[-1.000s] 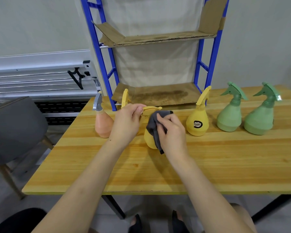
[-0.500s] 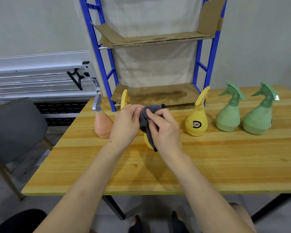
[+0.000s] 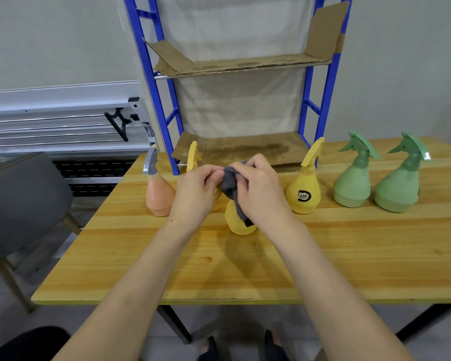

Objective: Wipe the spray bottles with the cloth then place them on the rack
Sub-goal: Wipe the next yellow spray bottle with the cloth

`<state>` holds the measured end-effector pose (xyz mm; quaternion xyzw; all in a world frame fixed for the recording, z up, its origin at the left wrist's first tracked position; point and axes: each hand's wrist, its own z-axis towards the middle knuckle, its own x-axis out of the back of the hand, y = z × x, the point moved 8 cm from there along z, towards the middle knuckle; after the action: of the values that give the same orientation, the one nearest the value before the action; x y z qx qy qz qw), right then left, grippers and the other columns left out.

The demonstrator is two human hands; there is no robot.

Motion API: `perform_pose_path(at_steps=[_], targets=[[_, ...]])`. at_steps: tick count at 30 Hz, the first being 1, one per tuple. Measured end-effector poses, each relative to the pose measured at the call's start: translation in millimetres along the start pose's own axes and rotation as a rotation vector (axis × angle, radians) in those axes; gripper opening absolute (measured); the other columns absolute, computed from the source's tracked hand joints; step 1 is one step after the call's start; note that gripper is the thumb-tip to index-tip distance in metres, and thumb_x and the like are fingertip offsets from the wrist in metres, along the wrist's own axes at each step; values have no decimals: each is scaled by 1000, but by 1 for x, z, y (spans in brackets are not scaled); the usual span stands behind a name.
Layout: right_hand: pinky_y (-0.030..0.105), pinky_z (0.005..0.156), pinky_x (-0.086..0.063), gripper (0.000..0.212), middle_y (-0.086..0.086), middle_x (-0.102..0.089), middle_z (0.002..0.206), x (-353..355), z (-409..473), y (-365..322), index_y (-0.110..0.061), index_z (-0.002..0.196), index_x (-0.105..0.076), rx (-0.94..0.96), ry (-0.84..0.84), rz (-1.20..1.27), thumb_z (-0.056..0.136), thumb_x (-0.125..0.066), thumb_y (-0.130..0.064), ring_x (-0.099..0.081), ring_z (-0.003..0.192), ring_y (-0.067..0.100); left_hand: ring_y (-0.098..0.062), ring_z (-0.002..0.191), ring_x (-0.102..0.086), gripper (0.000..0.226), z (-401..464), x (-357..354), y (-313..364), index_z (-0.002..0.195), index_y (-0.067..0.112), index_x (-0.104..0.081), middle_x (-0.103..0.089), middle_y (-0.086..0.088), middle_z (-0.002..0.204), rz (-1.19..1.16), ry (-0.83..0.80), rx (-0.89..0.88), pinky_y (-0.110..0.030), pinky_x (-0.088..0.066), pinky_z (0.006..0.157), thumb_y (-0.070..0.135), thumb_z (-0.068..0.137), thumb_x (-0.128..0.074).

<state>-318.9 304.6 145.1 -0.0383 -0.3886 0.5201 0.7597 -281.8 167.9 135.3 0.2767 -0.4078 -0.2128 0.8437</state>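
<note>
Left hand (image 3: 197,194) grips the top of the yellow bottle (image 3: 238,220), which stands on the table (image 3: 349,251) near the front, in front of the rack (image 3: 164,121). Right hand (image 3: 261,190) pinches the grey cloth (image 3: 231,187) around the bottle's head; the nozzle is hidden. Rack shelves hold no bottles. Other bottles stand in a row: peach (image 3: 158,196), another yellow (image 3: 303,196), two green (image 3: 352,188) (image 3: 399,191). Risks: rubbing the trigger could squeeze out spray; a loose top grip could tip the bottle; an elbow swing could knock the neighbours.
</note>
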Motion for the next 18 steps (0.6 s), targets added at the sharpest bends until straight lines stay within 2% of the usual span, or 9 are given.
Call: perform_pose_path(at_steps=[6, 9, 11, 14, 18], targets=[[33, 70, -44, 27, 5, -46, 99, 1, 4, 40, -15, 99, -73, -223, -113, -84, 100, -48, -7, -54, 85, 25, -3, 87, -68, 18, 2, -1, -7, 107, 23, -75, -73, 13, 90, -48, -11, 51, -11, -49, 73, 29, 103, -58], [33, 68, -42, 25, 4, -43, 94, 2, 8, 35, -12, 93, -73, -167, -105, -104, 99, -50, -7, -51, 80, 23, -4, 86, -67, 18, 0, -3, -6, 105, 23, -76, -73, 12, 86, -76, -2, 32, -19, -51, 76, 27, 102, -59], [34, 70, -45, 23, 5, -45, 91, 1, 7, 20, -11, 95, -75, -85, -70, -47, 98, -53, -6, -51, 78, 21, -4, 87, -67, 18, -1, -4, -6, 107, 24, -76, -73, 13, 88, -92, 2, 28, -22, -52, 77, 26, 103, -58], [25, 74, -44, 23, 5, -50, 91, -3, 0, 6, -12, 107, -77, -14, -28, 63, 98, -57, -6, -54, 81, 17, -5, 91, -67, 22, -2, -4, -6, 110, 24, -76, -74, 11, 94, -86, 2, 20, -29, -54, 81, 23, 104, -55], [9, 81, -40, 26, -3, -55, 93, 1, -17, 27, -14, 120, -75, -105, 92, 179, 97, -64, -8, -56, 84, 6, -9, 90, -69, 23, -2, -6, -9, 109, 23, -76, -75, 9, 91, -86, 3, 49, -37, -55, 84, 26, 105, -54]])
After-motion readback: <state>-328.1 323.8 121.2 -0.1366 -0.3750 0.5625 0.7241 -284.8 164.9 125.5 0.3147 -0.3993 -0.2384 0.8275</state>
